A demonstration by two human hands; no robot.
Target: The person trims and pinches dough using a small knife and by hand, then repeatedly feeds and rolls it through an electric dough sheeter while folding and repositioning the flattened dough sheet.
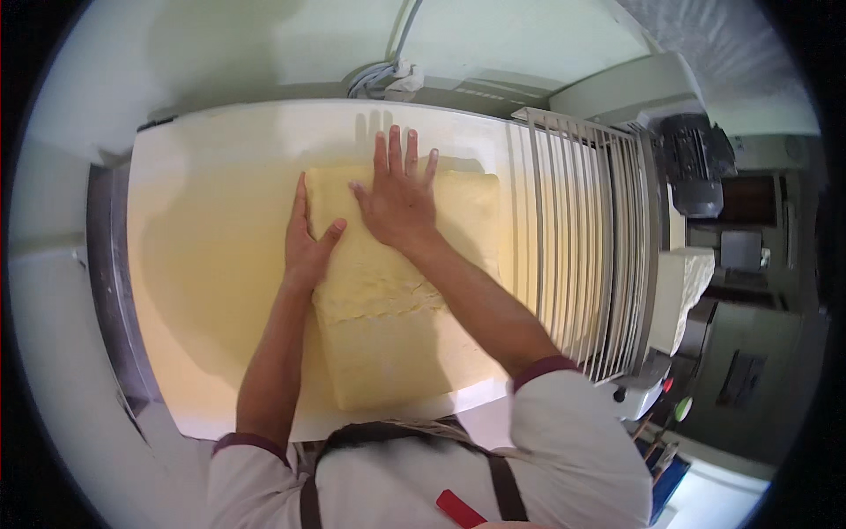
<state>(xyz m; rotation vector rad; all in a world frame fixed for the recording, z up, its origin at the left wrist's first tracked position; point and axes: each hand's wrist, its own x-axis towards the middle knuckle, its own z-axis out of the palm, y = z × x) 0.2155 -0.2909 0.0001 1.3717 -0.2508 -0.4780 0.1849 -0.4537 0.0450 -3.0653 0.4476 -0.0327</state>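
Observation:
A wide rectangular sheet of pale yellow dough (397,361) lies on a pale worktop (203,282), with a rough, cracked seam across its middle. My left hand (308,242) rests against the dough's left edge, fingers straight along it and thumb raised apart. My right hand (397,198) is spread flat on the upper part of the dough, its fingertips reaching about the far edge. Neither hand grips anything.
A metal slatted guard (577,229) stands at the worktop's right, beside a machine with a dark motor (692,159) and a lever with a red knob (661,388). A wall (264,44) runs behind, with grey cables (370,75) along it.

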